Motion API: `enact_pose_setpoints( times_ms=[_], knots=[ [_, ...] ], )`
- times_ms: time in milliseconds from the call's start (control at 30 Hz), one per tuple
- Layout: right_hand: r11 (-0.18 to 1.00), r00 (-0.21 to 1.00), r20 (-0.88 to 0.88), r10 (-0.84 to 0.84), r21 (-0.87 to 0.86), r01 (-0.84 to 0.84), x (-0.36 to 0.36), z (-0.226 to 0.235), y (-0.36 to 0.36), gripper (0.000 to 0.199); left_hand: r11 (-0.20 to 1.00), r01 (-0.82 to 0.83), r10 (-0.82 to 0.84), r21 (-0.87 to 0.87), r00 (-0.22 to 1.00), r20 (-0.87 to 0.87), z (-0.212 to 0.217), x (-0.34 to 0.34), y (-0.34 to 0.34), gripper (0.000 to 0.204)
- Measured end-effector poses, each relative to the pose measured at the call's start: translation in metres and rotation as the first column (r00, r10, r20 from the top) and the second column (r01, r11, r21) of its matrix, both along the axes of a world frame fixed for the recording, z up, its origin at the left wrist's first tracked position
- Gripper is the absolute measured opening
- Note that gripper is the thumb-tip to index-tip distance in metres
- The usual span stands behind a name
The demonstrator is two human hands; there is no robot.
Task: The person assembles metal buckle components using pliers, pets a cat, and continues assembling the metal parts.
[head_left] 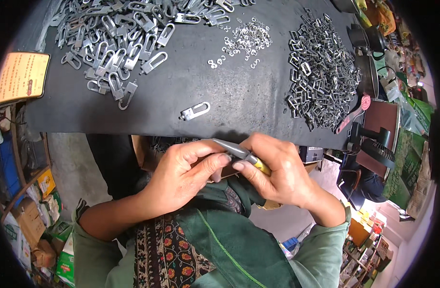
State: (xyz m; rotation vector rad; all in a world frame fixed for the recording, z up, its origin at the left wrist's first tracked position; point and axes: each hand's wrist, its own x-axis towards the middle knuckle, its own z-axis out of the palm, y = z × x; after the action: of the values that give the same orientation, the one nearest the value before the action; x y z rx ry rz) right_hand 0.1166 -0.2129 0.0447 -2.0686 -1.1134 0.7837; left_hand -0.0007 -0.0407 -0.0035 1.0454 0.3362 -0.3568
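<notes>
My right hand [280,168] is closed round long-nose pliers [233,149] with a yellow handle, held just off the table's near edge. The jaws point left, toward my left hand [184,175]. The thumb and forefinger of that hand are pinched together beside the jaws; whatever lies between them is hidden. A single looped silver metal hook [196,111] lies on the dark table [172,96] beyond my hands.
A large heap of similar hooks [119,53] covers the far left. Small open metal rings [251,38] are scattered at the back, with rectangular buckles [320,72] piled at right. A pink slotted spatula [356,113] and small black fan [375,146] are at the right edge.
</notes>
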Motion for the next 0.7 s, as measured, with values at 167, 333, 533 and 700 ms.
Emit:
enact_pose_setpoints(
  times_ms=[167, 333, 533, 700],
  knots=[
    [0.992, 0.997, -0.033, 0.065, -0.102, -0.069, -0.003, 0.002, -0.004, 0.019, 0.99, 0.055, -0.051, -0.129, 0.998, 0.033, -0.004, -0.014, -0.003, 0.02],
    [0.994, 0.996, -0.038, 0.082, -0.071, -0.084, -0.006, 0.0, -0.006, 0.019, 0.98, 0.198, -0.197, -0.018, 0.98, 0.043, -0.011, -0.015, 0.005, 0.019],
    [0.983, 0.979, -0.102, 0.178, -0.03, -0.182, -0.005, -0.008, -0.013, 0.02, 0.952, 0.233, -0.245, 0.198, 0.969, 0.042, -0.006, -0.018, 0.005, 0.011],
    [0.998, 0.993, -0.101, 0.055, 0.011, -0.054, -0.012, 0.002, -0.009, 0.015, 0.668, -0.293, -0.208, 0.684, 0.809, 0.549, 0.001, -0.008, -0.002, 0.015]
  ],
)
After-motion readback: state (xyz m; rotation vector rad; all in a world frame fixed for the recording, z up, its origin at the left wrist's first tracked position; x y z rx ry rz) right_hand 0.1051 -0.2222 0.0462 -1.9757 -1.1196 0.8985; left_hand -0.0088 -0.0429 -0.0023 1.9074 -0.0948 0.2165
